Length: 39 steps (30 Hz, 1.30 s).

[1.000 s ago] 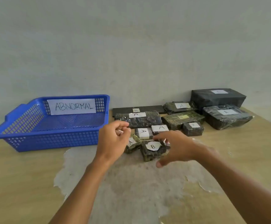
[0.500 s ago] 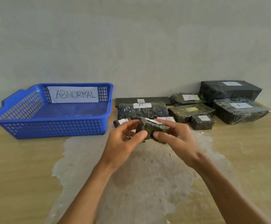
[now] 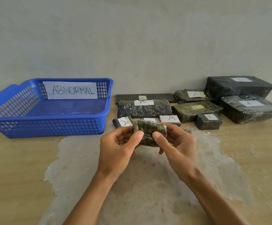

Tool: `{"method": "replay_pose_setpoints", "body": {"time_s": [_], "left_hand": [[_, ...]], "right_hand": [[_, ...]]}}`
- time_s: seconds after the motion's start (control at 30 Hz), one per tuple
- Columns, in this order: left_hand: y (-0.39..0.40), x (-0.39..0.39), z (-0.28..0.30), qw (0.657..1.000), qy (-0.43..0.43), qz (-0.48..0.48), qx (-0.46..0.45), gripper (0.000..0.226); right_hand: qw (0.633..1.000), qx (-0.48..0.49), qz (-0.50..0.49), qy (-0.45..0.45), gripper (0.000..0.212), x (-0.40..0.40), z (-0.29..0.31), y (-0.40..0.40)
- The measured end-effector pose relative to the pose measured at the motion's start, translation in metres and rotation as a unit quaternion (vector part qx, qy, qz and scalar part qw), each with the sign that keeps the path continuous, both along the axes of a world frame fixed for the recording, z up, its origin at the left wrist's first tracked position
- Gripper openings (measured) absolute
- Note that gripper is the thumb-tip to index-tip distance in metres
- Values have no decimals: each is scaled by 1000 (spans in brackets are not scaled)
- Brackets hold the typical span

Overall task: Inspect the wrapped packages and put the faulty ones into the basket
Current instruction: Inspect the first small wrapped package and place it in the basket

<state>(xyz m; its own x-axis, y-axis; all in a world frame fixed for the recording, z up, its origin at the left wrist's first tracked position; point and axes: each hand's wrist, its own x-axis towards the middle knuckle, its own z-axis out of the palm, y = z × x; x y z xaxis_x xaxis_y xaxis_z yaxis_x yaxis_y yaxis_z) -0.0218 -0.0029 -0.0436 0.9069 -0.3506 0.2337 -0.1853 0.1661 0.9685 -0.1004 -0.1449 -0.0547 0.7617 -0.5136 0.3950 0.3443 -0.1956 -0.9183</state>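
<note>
Worn tabletop (image 3: 26, 168), "ABNORMAL" basket (image 3: 51, 127), lettered packages; both hands' fingers (image 3: 137, 135) clamped on one small package (image 3: 150, 133).

Small dark wrapped package (image 3: 150, 133) held above table; other labelled packages (image 3: 144, 108) grouped right of empty blue basket (image 3: 51, 125).

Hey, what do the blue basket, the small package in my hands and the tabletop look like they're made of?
Basket: likely moulded plastic, uniform glossy blue with a grid of holes.
Package: dark mottled wrap under what looks like clear film or tape, judging by its sheen and wrinkles; contents hidden.
Table: probably wood-look laminate, since its tan grained top layer has peeled off in a patch, baring a rough pale grey underlayer.
</note>
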Motion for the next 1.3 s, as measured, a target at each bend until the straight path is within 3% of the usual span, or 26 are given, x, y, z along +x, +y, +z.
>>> {"method": "replay_pose_setpoints", "body": {"time_s": [0.13,0.23,0.37,0.43,0.73,0.83,0.97,1.03,1.3], "left_hand": [[2,-4,4,999,-11,-42,4,39],[0,-7,6,998,-32,-53,16,32],[1,-8,7,998,-50,-29,11,9],[3,-8,7,998,-49,-19,18,11],[7,-4,6,996,-37,-41,72,37],[7,-4,5,996,-36,-39,72,32],[5,-4,5,996,-49,-31,73,6],[5,-3,4,995,-48,-25,79,9],[6,-4,3,993,-39,-32,106,30]], "right_hand": [[1000,21,0,-18,8,-2,1,-5],[1000,20,-13,2,10,-4,2,-6],[999,16,15,46,47,-8,-2,-10],[999,7,9,50,57,-9,-4,-9],[999,-9,-11,48,24,-11,-1,-4],[999,-5,-8,39,25,-11,1,-2],[999,15,-2,44,50,-11,1,-1],[999,14,6,33,66,-12,0,-2],[1000,12,-16,5,33,-12,2,2]]}}
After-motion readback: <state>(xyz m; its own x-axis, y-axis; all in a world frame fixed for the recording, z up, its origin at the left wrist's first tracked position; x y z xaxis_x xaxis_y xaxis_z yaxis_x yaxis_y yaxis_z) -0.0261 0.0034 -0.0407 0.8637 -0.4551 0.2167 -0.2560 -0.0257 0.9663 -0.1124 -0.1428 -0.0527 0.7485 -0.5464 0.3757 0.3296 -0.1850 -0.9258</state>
